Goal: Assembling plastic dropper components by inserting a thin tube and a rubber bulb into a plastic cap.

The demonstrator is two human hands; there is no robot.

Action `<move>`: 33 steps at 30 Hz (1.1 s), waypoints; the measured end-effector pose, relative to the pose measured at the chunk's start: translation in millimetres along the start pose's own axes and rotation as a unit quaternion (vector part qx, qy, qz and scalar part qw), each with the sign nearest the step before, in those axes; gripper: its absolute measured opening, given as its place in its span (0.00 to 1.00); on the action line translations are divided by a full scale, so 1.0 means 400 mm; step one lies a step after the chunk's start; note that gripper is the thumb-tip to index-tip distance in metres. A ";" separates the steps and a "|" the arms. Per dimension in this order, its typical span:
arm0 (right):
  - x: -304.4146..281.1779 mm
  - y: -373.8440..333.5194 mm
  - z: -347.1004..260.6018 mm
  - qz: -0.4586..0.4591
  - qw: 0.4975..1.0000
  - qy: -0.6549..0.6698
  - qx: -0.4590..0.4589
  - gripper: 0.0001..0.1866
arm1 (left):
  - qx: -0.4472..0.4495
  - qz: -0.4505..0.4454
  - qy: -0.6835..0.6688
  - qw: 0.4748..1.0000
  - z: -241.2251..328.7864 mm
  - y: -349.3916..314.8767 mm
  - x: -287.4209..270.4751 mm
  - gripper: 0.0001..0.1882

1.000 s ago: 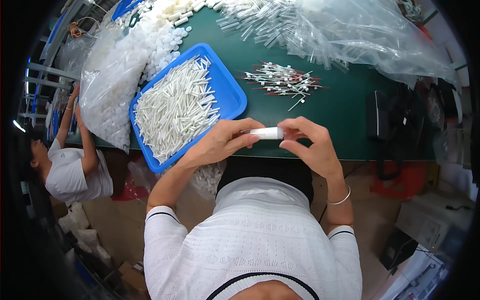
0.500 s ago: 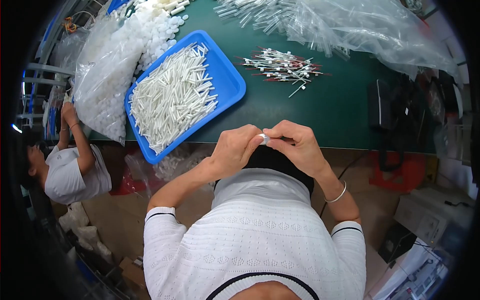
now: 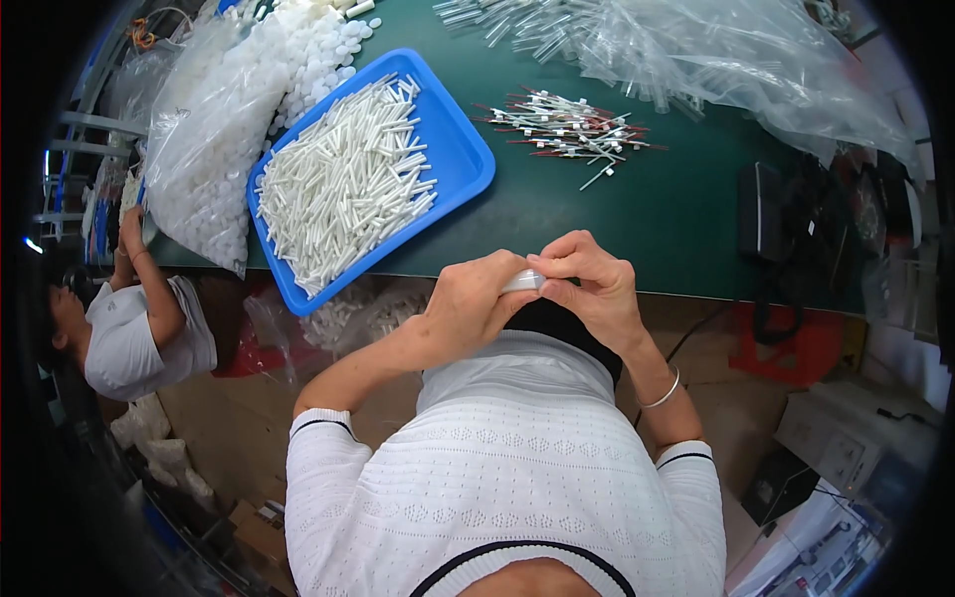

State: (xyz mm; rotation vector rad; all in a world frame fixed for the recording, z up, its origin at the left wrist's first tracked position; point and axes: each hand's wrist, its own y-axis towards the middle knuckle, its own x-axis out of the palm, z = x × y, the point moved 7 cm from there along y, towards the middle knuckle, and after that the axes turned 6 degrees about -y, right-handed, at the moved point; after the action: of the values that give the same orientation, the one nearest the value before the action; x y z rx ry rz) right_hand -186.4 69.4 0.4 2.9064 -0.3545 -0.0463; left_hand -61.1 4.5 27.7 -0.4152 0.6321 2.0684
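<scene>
My left hand (image 3: 470, 298) is closed around a short white tube-like piece (image 3: 524, 282), whose end shows between my two hands. Thumb and fingers of my right hand (image 3: 592, 284) pinch at the right end of that same piece. Whatever else the right fingers grip is hidden. Both hands are just off the near edge of the green table (image 3: 557, 214). Beyond my left hand lies a blue tray (image 3: 453, 164) with many short white tubes (image 3: 343, 184) heaped in it. Farther off, thin white-and-red sticks with small white tabs (image 3: 572, 127) form a loose pile.
A clear bag of white round caps (image 3: 214, 169) spills at the far left. Clear tubes and plastic sheeting (image 3: 716, 70) cover the far right. A black box (image 3: 761, 211) stands at the right. At the left edge another person (image 3: 149, 323) works. A red stool (image 3: 786, 343) is below the table.
More of the white piece shows between my hands now. My right fingers have shifted slightly to the right along it. The whole view has tilted a little.
</scene>
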 end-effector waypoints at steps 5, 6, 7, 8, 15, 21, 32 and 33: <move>-0.001 0.010 0.012 -0.056 0.997 0.040 0.043 0.11 | -0.225 -0.098 -0.391 0.887 -0.080 -0.027 0.070 0.21; 0.003 0.011 0.011 -0.058 0.997 0.040 0.042 0.11 | -0.253 -0.111 -0.511 0.814 -0.077 -0.037 0.091 0.27; 0.009 0.011 0.011 -0.054 0.993 0.098 0.049 0.10 | -0.259 -0.124 -0.523 0.803 -0.056 -0.030 0.093 0.29; 0.018 0.010 0.012 -0.050 0.985 0.155 0.055 0.09 | -0.257 -0.124 -0.522 0.804 -0.060 -0.032 0.102 0.29; 0.058 0.030 0.056 -0.070 0.972 0.206 0.085 0.07 | -0.298 -0.108 -0.778 0.543 -0.067 -0.071 0.174 0.27; -0.185 0.065 0.010 0.136 0.922 -0.360 -0.046 0.11 | -0.351 0.007 -0.646 0.678 -0.177 -0.261 0.032 0.20; -0.247 0.023 0.006 0.104 0.842 -0.527 -0.047 0.09 | -0.364 0.084 0.191 0.908 -0.487 -0.706 -0.162 0.28; -0.265 0.012 0.008 0.121 0.851 -0.511 -0.018 0.10 | -0.394 -0.057 0.142 0.906 -0.465 -0.649 -0.142 0.31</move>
State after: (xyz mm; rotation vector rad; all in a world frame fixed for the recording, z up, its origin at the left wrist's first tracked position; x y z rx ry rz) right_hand -290.7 89.6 -1.3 2.4835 -0.8406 -1.5457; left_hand 197.6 -22.5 -165.9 -1.1988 -0.1124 2.0938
